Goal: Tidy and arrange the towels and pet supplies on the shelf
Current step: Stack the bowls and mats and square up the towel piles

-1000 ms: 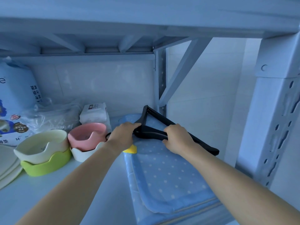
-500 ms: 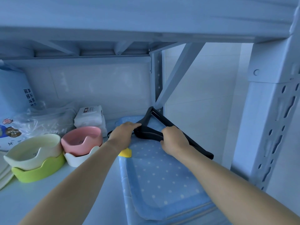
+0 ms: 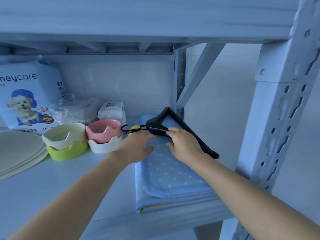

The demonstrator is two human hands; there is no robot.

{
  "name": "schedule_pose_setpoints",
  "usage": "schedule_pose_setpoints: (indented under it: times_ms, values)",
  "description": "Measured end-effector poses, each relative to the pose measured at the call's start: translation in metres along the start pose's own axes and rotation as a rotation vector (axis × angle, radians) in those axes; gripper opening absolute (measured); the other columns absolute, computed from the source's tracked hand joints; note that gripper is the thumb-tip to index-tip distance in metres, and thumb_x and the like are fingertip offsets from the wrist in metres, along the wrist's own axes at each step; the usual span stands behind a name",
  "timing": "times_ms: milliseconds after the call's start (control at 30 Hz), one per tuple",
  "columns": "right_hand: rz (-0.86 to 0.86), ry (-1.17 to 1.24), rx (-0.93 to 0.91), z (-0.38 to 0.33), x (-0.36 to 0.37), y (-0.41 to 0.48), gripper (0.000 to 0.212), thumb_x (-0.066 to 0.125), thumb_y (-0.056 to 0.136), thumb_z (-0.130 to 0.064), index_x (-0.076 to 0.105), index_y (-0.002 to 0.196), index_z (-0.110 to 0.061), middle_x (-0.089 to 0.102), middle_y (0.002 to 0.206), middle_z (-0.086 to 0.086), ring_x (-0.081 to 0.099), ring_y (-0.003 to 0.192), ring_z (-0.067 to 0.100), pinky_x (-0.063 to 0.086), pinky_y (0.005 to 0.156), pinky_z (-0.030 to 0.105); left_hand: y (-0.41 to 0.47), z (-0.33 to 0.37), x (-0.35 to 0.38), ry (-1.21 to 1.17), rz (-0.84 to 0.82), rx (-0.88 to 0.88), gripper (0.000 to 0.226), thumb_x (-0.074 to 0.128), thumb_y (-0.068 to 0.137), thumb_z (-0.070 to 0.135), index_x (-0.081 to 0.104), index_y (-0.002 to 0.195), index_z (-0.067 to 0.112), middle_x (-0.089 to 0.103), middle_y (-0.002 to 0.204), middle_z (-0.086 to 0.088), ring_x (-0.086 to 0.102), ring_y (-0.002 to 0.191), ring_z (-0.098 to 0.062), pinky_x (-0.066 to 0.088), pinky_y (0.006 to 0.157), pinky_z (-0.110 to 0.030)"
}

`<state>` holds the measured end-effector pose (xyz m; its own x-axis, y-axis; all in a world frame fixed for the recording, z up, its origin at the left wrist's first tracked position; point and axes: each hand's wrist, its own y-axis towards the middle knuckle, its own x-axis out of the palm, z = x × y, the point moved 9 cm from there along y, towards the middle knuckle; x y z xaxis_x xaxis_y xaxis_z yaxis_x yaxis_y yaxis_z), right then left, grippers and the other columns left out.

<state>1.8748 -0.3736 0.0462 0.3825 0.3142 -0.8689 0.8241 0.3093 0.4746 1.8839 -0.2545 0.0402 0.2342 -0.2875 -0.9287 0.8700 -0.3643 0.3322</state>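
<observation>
Left hand (image 3: 136,148) released black hangers (image 3: 156,124), perhaps two, on dotted towel (image 3: 173,175)

The pale shelf (image 3: 52,196) runs out beneath and to the left of my left grip (image 3: 136,148), and the upper shelf (image 3: 138,18) hangs above both grips. Behind my right grip (image 3: 183,146) stand a rear post (image 3: 179,80) and its diagonal brace (image 3: 199,73); to that grip's right, nearer me, rises a slotted front upright (image 3: 277,135). A plain pale wall (image 3: 121,84) closes the back, all in dim bluish light.
</observation>
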Motion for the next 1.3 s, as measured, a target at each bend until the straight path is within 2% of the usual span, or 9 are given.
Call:
schedule_pose_setpoints:
  times_ms: [67, 200, 300, 367, 500, 667, 733, 867, 1300]
  values:
    - [0.015, 0.063, -0.024, -0.004, -0.004, -0.018, 0.027, 0.052, 0.093, -0.020, 0.061, 0.112, -0.003, 0.058, 0.123, 0.005, 0.055, 0.109, 0.025, 0.048, 0.088, 0.038, -0.011, 0.009, 0.006, -0.026, -0.036, -0.023, 0.036, 0.051, 0.092, 0.036, 0.053, 0.127, 0.029, 0.051, 0.133, 0.008, 0.046, 0.122, -0.013, 0.036, 0.098, -0.025]
    - [0.025, 0.142, -0.015, -0.002, -0.002, -0.048, 0.026, 0.053, 0.090, -0.024, 0.065, 0.097, -0.003, 0.067, 0.096, 0.010, 0.060, 0.091, 0.026, 0.049, 0.079, 0.041, -0.029, 0.028, 0.026, -0.063, -0.164, -0.056, 0.041, 0.040, 0.095, 0.042, 0.050, 0.131, 0.026, 0.049, 0.136, 0.006, 0.041, 0.129, -0.015, 0.032, 0.107, -0.031]
    - [-0.014, 0.159, -0.002, 0.003, 0.002, -0.059, 0.028, 0.051, 0.090, -0.026, 0.061, 0.079, -0.002, 0.062, 0.071, 0.012, 0.056, 0.069, 0.027, 0.047, 0.063, 0.040, -0.040, 0.035, 0.034, 0.006, -0.228, -0.100, 0.049, 0.036, 0.096, 0.046, 0.036, 0.142, 0.028, 0.031, 0.149, 0.003, 0.028, 0.137, -0.017, 0.025, 0.110, -0.030]
    - [-0.038, 0.179, -0.011, 0.005, 0.006, -0.063, 0.032, 0.050, 0.090, -0.025, 0.056, 0.070, -0.001, 0.057, 0.062, 0.012, 0.051, 0.061, 0.027, 0.039, 0.056, 0.036, -0.043, 0.037, 0.035, 0.029, -0.232, -0.117, 0.051, 0.034, 0.097, 0.047, 0.030, 0.144, 0.030, 0.021, 0.154, 0.003, 0.021, 0.141, -0.015, 0.021, 0.110, -0.029]
    - [-0.063, 0.175, -0.047, 0.004, 0.013, -0.062, 0.033, 0.049, 0.093, -0.025, 0.057, 0.068, -0.004, 0.055, 0.063, 0.006, 0.048, 0.060, 0.022, 0.031, 0.057, 0.029, -0.046, 0.037, 0.036, 0.050, -0.243, -0.150, 0.050, 0.031, 0.098, 0.046, 0.028, 0.145, 0.031, 0.019, 0.155, 0.005, 0.019, 0.141, -0.015, 0.022, 0.112, -0.032]
    - [-0.071, 0.123, -0.078, 0.003, 0.020, -0.055, 0.033, 0.045, 0.096, -0.028, 0.058, 0.073, -0.008, 0.052, 0.069, -0.001, 0.045, 0.067, 0.018, 0.030, 0.061, 0.028, -0.042, 0.034, 0.040, 0.101, -0.228, -0.144, 0.048, 0.027, 0.099, 0.043, 0.027, 0.145, 0.029, 0.021, 0.154, 0.003, 0.022, 0.140, -0.018, 0.028, 0.111, -0.037]
    - [-0.076, 0.115, -0.085, 0.004, 0.024, -0.050, 0.033, 0.043, 0.097, -0.028, 0.060, 0.076, -0.008, 0.058, 0.075, 0.002, 0.050, 0.073, 0.020, 0.030, 0.063, 0.028, -0.038, 0.031, 0.041, 0.108, -0.228, -0.145, 0.048, 0.026, 0.099, 0.042, 0.027, 0.146, 0.028, 0.022, 0.154, 0.002, 0.022, 0.140, -0.018, 0.028, 0.111, -0.036]
    - [-0.081, 0.097, -0.096, 0.008, 0.032, -0.039, 0.034, 0.042, 0.097, -0.030, 0.063, 0.081, -0.008, 0.064, 0.082, 0.005, 0.056, 0.080, 0.023, 0.036, 0.065, 0.029, -0.031, 0.025, 0.043, 0.111, -0.229, -0.152, 0.048, 0.025, 0.100, 0.041, 0.027, 0.146, 0.028, 0.022, 0.154, 0.003, 0.022, 0.140, -0.018, 0.029, 0.110, -0.036]
    - [-0.114, 0.130, -0.073, 0.016, 0.045, -0.009, 0.035, 0.043, 0.097, -0.031, 0.063, 0.080, -0.008, 0.064, 0.079, 0.004, 0.056, 0.077, 0.022, 0.046, 0.070, 0.037, -0.002, -0.002, 0.052, 0.100, -0.225, -0.179, 0.048, 0.025, 0.099, 0.043, 0.026, 0.146, 0.030, 0.019, 0.155, 0.003, 0.018, 0.142, -0.017, 0.025, 0.113, -0.035]
